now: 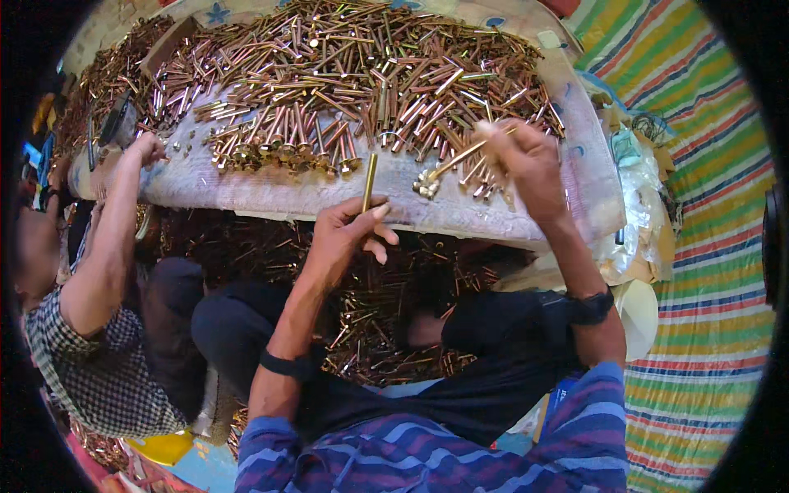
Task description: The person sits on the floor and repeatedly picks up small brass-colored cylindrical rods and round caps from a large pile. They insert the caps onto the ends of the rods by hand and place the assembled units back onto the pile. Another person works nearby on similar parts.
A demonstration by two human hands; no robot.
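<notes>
My left hand (347,236) is closed round the lower end of a slim brass-coloured metal rod (370,181) that points upward in front of the table's near edge. Between the fingers of my right hand (526,164) sits a bolt-like metal rod (460,158), slanting down to the left. Its lower end reaches a small heap of shiny nut-like pieces (426,186) on the padded table (390,215); whether it touches them I cannot tell. Behind both hands spreads a large pile of bolts (329,49). A cluster of headed bolts (275,148) lies left of my left hand.
At the left, a co-worker's hand (146,149) is at the table among small loose pieces. More bolts (370,329) lie beneath the table, around my legs. Clear plastic bags (639,201) sit against the right side, beside a striped sheet (707,246).
</notes>
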